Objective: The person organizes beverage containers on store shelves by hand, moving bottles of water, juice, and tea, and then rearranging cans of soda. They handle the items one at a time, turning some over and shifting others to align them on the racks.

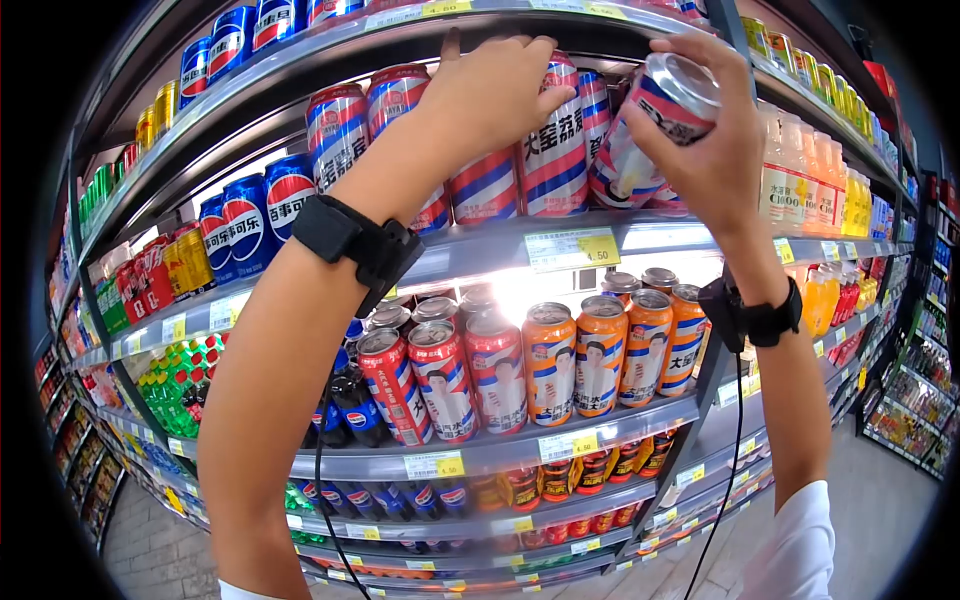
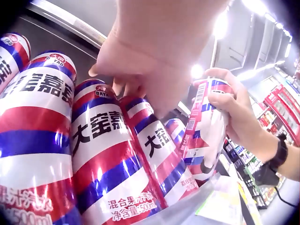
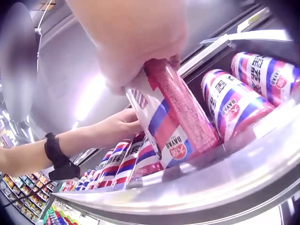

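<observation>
My right hand [image 1: 715, 135] grips the upper part of a soda can [image 1: 645, 140] striped red, white and blue. That can tilts toward me, its silver lid facing up to the right; its lower end is close over the shelf's front edge in the right wrist view. My left hand [image 1: 490, 95] reaches over the top of an upright can [image 1: 555, 150] with the same stripes, its thumb at the can's upper front. Part of its fingers is hidden in the head view; in the left wrist view they bend over the can tops [image 2: 101, 91].
Matching cans [image 1: 340, 130] stand to the left along this shelf [image 1: 470, 245], under a low upper shelf. Blue cola cans [image 1: 245, 215] are farther left, pink bottles [image 1: 800, 165] to the right. Below stand red and orange cans [image 1: 600, 355]. Price tags [image 1: 570, 250] line the edges.
</observation>
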A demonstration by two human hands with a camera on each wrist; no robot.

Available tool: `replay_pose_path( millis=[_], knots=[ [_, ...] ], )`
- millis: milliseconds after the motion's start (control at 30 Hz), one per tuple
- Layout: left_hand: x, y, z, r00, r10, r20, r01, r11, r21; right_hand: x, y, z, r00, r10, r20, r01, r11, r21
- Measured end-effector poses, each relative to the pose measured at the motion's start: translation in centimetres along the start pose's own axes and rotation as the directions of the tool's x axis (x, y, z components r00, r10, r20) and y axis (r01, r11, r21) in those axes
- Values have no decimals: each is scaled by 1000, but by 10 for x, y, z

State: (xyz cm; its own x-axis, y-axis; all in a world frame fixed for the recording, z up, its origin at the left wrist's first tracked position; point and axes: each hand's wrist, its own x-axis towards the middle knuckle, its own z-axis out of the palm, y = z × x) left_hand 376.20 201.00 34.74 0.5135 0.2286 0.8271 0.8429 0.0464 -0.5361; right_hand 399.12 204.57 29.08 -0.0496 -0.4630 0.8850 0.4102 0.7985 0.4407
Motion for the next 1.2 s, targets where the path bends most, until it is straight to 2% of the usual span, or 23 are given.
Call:
replay_pose_path(
  millis=[67, 133, 167, 200, 267, 333, 400, 433, 467, 500, 533, 567, 600, 633, 667, 733, 800, 867, 900, 967, 1100, 1167, 1200],
  knots=[
    [2, 1, -6, 999, 27, -18, -25, 998, 60, -9, -6, -3, 999, -7, -50, 9, 999, 31],
    [5, 4, -14, 1000, -17, 24, 17, 1000, -17, -16, -6, -11, 956, -163, -243, 201, 969, 143],
    [3, 6, -16, 991, -15, -130, 7, 998, -68, -20, -3, -21, 941, -254, -225, 269, 962, 38],
    [3, 10, -19, 990, -17, -137, 8, 997, -71, -20, -12, -28, 922, -302, -243, 322, 945, 48],
    [3, 18, -31, 976, -57, -210, 5, 970, -244, -28, -34, -59, 944, -319, -87, 308, 944, -119],
    [3, 30, -44, 950, 7, -313, -103, 951, -290, -33, -43, -72, 934, -339, -116, 327, 939, -106],
    [3, 50, -62, 986, -164, 18, 134, 737, -662, -37, -45, -89, 893, -441, -94, 423, 891, -167],
    [3, 60, -78, 925, -186, 331, 380, 484, -789, -38, -49, -95, 861, -500, -91, 480, 859, -178],
    [2, 69, -90, 787, -103, 608, 615, 192, -764, -37, -51, -100, 827, -555, -85, 534, 824, -189],
    [-1, 74, -92, 711, 46, 702, 703, -11, -711, -38, -55, -99, 825, -555, -104, 530, 824, -199],
    [0, 79, -93, 712, 43, 701, 702, -15, -712, -39, -60, -95, 824, -554, -120, 525, 825, -208],
    [3, 85, -94, 748, 134, 649, 663, -126, -738, -42, -57, -89, 802, -583, -134, 555, 808, -197],
    [7, 91, -93, 782, 217, 584, 623, -241, -744, -39, -63, -70, 787, -544, -291, 509, 839, -192],
    [15, 95, -89, 794, 200, 573, 606, -200, -770, -42, -63, -72, 807, -550, -214, 519, 834, -187],
    [21, 94, -86, 818, 150, 556, 575, -259, -776, -44, -63, -74, 823, -552, -136, 528, 830, -179],
    [27, 81, -86, 857, 102, 505, 514, -235, -825, -41, -50, -79, 854, -520, -25, 517, 853, -76],
    [34, 70, -86, 920, -45, 390, 387, -61, -920, -46, -37, -66, 972, -229, -42, 233, 966, 116],
    [41, 66, -83, 950, -175, 257, 275, 83, -958, -46, -31, -60, 997, -51, 52, 43, 989, 142],
    [45, 65, -80, 950, -174, 261, 278, 86, -957, -46, -29, -55, 998, -32, 51, 28, 996, 89],
    [51, 64, -73, 936, -270, 226, 305, 298, -905, -47, -29, -44, 999, 27, 39, -30, 996, 82],
    [51, 60, -67, 947, -291, 139, 254, 405, -878, -49, -30, -29, 991, 127, 29, -127, 992, -1],
    [48, 60, -72, 974, -201, 108, 201, 533, -822, -49, -33, -24, 988, 156, 23, -154, 986, -58],
    [45, 59, -70, 972, -205, 114, 209, 533, -820, -52, -32, -22, 987, 159, 27, -157, 986, -52]
  ],
)
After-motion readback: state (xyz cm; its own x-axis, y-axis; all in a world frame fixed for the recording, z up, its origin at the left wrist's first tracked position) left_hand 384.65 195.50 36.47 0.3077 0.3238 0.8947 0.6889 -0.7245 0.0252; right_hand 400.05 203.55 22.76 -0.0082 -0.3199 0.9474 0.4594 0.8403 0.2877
